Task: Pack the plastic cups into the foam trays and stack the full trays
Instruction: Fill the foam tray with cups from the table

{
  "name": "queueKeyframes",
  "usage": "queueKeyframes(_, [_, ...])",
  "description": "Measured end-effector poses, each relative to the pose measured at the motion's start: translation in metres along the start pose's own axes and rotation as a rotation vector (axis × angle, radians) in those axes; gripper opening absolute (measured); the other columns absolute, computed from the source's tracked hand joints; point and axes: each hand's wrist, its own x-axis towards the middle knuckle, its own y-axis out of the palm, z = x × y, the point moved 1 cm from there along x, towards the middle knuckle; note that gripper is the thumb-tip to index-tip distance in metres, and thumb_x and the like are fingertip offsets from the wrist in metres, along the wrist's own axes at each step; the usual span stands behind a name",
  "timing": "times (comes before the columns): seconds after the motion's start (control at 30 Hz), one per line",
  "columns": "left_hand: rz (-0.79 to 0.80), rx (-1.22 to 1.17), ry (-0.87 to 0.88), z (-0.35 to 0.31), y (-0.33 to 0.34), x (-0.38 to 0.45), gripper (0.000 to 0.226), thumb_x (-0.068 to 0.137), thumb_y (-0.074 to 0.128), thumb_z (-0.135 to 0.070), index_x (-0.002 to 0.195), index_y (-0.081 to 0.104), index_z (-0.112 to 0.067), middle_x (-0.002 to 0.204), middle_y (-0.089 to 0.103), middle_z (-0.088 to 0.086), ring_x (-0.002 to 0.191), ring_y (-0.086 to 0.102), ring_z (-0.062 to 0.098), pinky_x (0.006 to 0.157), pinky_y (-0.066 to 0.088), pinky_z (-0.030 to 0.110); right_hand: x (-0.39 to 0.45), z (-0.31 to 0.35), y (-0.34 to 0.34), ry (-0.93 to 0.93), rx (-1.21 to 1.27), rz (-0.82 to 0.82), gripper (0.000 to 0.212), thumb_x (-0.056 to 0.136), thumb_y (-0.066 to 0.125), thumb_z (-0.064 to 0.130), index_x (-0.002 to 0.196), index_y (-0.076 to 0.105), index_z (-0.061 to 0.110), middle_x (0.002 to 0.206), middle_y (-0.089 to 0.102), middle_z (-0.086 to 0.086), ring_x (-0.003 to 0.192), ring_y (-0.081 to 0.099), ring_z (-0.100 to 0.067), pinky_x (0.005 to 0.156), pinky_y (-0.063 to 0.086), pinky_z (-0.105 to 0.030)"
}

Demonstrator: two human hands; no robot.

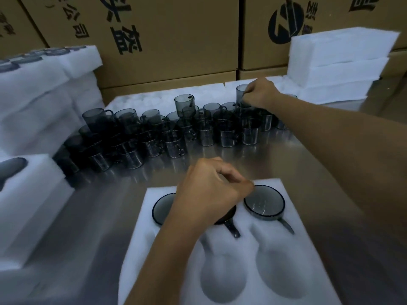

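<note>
While the left hand [209, 190], fingers curled, rests over the cups [263, 201] seated in the far row of the foam tray [141, 260] at the tabletop's [286, 155] near edge, the right hand [261, 93] pinches a smoky cup [241, 92] above the loose cups [154, 133] toward the far edge.

Smoky-grey cups [207, 133], white foam tray [293, 249]

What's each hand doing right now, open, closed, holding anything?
Left hand: fingers curled over a cup seated in the foam tray; grip itself hidden.
Right hand: pinching a smoky plastic cup at the far row.
</note>
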Motion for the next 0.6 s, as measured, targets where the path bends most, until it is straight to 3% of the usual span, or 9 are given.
queueKeyframes(0.13, [0.008, -0.008, 0.012, 0.002, 0.000, 0.001, 0.014, 0.075, 0.083, -0.033, 0.064, 0.074, -0.033, 0.076, 0.064, -0.019, 0.062, 0.054, 0.001, 0.073, 0.054, 0.036, -0.011, 0.006, 0.001, -0.049, -0.009, -0.107, 0.022, 0.083, 0.063, 0.014, 0.098, 0.078, 0.010, 0.100, 0.073, -0.004, 0.102, 0.062, -0.030, 0.107, 0.043, -0.045])
queueKeyframes(0.27, [0.019, -0.011, 0.010, 0.001, 0.001, 0.001, 0.012, 0.074, 0.082, -0.032, 0.065, 0.075, -0.035, 0.073, 0.066, -0.023, 0.056, 0.054, -0.002, 0.066, 0.046, 0.028, -0.042, 0.024, -0.007, -0.233, 0.008, -0.119, 0.020, 0.086, 0.069, 0.021, 0.104, 0.077, 0.017, 0.112, 0.071, -0.002, 0.112, 0.061, -0.028, 0.105, 0.045, -0.045])
queueKeyframes(0.37, [0.043, 0.007, 0.004, 0.000, 0.001, 0.001, 0.006, 0.072, 0.079, -0.036, 0.068, 0.074, -0.036, 0.070, 0.068, -0.021, 0.052, 0.052, -0.005, 0.064, 0.043, 0.025, -0.079, 0.037, -0.024, -0.400, 0.019, -0.085, 0.018, 0.087, 0.068, 0.020, 0.104, 0.070, 0.019, 0.109, 0.068, -0.001, 0.106, 0.061, -0.025, 0.093, 0.051, -0.040])
queueKeyframes(0.47, [0.024, 0.017, 0.005, 0.000, 0.000, 0.001, 0.013, 0.072, 0.081, -0.035, 0.067, 0.070, -0.030, 0.064, 0.066, -0.018, 0.049, 0.050, -0.003, 0.063, 0.042, 0.025, -0.125, 0.048, -0.040, -0.496, 0.078, -0.060, 0.038, 0.083, 0.074, 0.028, 0.114, 0.051, 0.025, 0.102, 0.060, 0.005, 0.093, 0.060, -0.023, 0.079, 0.050, -0.038])
queueKeyframes(0.53, [-0.046, 0.032, 0.021, -0.002, 0.000, -0.002, 0.027, 0.071, 0.084, -0.036, 0.067, 0.061, -0.023, 0.062, 0.063, -0.014, 0.054, 0.052, 0.003, 0.062, 0.045, 0.029, -0.157, 0.049, -0.048, -0.465, 0.142, -0.029, 0.053, 0.082, 0.077, 0.033, 0.123, 0.043, 0.031, 0.103, 0.055, 0.010, 0.088, 0.060, -0.017, 0.074, 0.050, -0.031])
queueKeyframes(0.6, [-0.175, -0.035, 0.040, -0.006, -0.005, -0.009, 0.036, 0.070, 0.087, -0.037, 0.080, 0.054, -0.023, 0.073, 0.064, -0.009, 0.063, 0.057, 0.009, 0.069, 0.050, 0.035, -0.189, 0.044, -0.049, -0.405, 0.204, -0.003, 0.062, 0.080, 0.080, 0.032, 0.128, 0.041, 0.035, 0.105, 0.053, 0.013, 0.089, 0.060, -0.008, 0.071, 0.049, -0.020])
